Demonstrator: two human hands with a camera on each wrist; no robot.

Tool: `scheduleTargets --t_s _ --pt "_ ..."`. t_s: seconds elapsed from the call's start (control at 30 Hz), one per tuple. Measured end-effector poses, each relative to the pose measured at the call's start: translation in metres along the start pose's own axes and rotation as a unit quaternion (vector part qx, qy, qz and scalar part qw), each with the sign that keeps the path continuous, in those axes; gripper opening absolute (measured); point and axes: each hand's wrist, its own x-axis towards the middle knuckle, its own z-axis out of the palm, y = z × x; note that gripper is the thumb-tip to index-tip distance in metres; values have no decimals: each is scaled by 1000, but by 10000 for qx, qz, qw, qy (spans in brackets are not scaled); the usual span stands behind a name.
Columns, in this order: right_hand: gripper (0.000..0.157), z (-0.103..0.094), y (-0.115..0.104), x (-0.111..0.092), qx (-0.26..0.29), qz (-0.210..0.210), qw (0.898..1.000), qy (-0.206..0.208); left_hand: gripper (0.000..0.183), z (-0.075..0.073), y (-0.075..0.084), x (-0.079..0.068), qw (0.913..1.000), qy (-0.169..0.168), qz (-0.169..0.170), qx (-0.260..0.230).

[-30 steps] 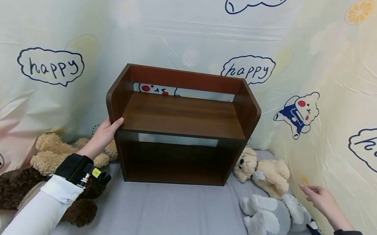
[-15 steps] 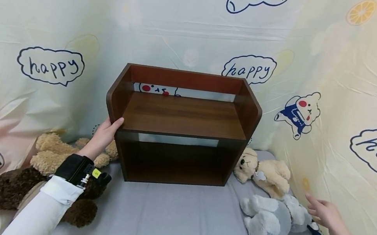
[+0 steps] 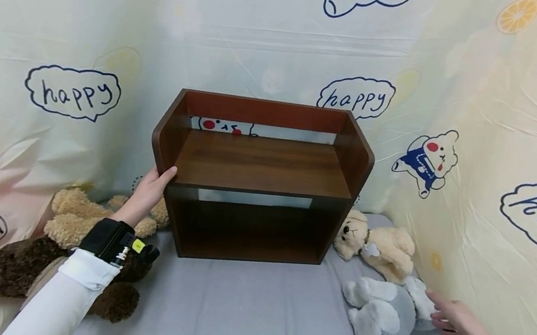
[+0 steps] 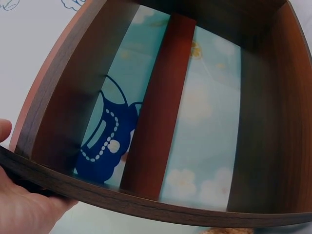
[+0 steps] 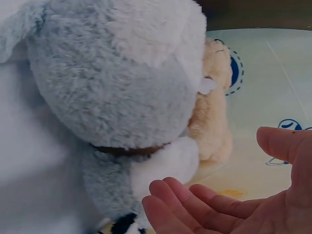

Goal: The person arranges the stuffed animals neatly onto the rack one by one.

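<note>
A dark brown wooden shelf point(image 3: 264, 164) with two tiers stands in the middle of the head view. My left hand point(image 3: 146, 194) grips the edge of its left side panel, thumb in front, as the left wrist view also shows with the panel edge of the shelf point(image 4: 146, 197) between thumb and fingers. At the right, my right hand point(image 3: 460, 322) hovers beside the head of a grey plush toy point(image 3: 383, 316). In the right wrist view the right hand point(image 5: 219, 209) has loosely spread fingers and holds nothing, close to the grey plush toy point(image 5: 117, 78).
A cream plush dog point(image 3: 387, 246) lies right of the shelf. At the left, a tan plush toy point(image 3: 73, 216) and a dark brown plush toy point(image 3: 14, 270) lie under the left arm. Grey cloth point(image 3: 241, 309) covers the surface; printed fabric point(image 3: 264, 38) hangs behind.
My right hand has moved down from beside the wall to the grey plush toy's head, and its fingers have spread. The left hand keeps its grip; the shelf stays in place.
</note>
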Motion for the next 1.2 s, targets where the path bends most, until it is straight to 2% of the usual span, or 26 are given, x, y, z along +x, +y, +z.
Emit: scheduleTargets --t_s 0.13,0.37,0.6,0.87,1.03,1.2 --pt "90 3 3 5 -6 155 9998 -146 65 1 1 -1 10000 6 -13 -12" --pt "103 7 8 17 171 450 9981 -396 69 3 2 -2 10000 49 17 -4" --pt "92 11 6 20 721 633 9939 -549 68 4 4 -1 10000 57 28 48" --pt "109 18 7 29 981 774 9909 -492 70 4 4 -3 9999 48 9 148" --pt "110 21 -1 35 1513 900 9815 -751 69 3 3 -4 10000 8 38 20" --pt "101 19 -7 42 2308 940 9624 -1079 67 2 2 -4 9999 34 118 -17"
